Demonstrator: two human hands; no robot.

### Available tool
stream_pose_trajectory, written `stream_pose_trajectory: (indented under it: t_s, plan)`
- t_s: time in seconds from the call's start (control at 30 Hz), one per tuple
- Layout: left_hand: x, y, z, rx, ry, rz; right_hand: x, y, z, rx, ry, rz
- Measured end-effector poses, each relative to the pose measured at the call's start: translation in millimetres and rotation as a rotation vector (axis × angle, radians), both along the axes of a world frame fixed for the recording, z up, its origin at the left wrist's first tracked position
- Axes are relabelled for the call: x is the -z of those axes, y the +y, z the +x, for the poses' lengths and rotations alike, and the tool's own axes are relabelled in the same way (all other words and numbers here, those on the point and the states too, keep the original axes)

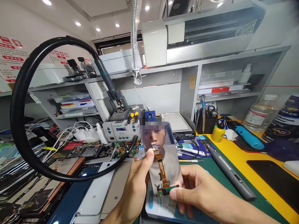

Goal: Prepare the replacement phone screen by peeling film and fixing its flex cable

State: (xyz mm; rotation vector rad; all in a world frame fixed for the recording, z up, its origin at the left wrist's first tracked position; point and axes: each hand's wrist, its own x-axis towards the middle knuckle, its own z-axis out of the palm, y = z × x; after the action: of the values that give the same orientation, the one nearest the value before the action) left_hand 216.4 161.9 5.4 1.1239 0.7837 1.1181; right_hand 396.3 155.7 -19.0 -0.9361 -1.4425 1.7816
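Note:
A phone display panel (172, 166) with a mirror-like surface is held tilted up between my two hands, at the middle of the head view. An orange flex cable (161, 168) runs down its face to a small green and black connector board (168, 189). My left hand (137, 183) grips the panel's left edge, its thumb pressed near the cable's upper end. At the lower right corner, my right hand (198, 186) pinches the panel with its thumb on the connector board. Below the panel lies a white and blue box (161, 211), partly covered by it.
Several phones (93, 189) lie at left, beside circuit boards (122, 151). A thick black hose (17, 109) loops from the grey hot-air station (121, 130). At right are a grey pen-like tool (231, 174), a yellow bottle (218, 132) and a dark phone (275, 180).

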Motion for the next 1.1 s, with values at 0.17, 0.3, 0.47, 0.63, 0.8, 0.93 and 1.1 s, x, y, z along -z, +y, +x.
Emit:
stream_pose_trajectory:
  t_s: [0.17,0.3,0.47,0.63,0.8,0.93,1.1]
  plan:
    - [-3.5,-0.3,-2.0,0.089,-0.021,-0.057,3.1,-0.2,-1.3,0.098,-0.143,0.087]
    - [3.6,1.4,-4.1,0.046,0.023,-0.072,5.0,-0.9,-1.4,0.141,-0.201,0.128]
    - [12.9,5.2,-6.1,0.025,0.175,-0.066,6.6,-0.2,-1.4,0.135,-0.201,0.129]
    - [13.5,7.3,-6.6,0.060,0.276,-0.022,8.3,1.6,-2.5,0.166,-0.300,0.130]
    - [12.0,6.9,-6.3,0.094,0.290,-0.018,8.9,2.5,-1.5,0.173,-0.337,0.101]
    - [10.4,6.2,-6.4,0.081,0.287,-0.005,10.2,3.3,-0.5,0.191,-0.342,0.097]
    - [16.4,4.3,-11.3,0.079,0.305,0.014,10.1,4.2,0.4,0.193,-0.318,0.121]
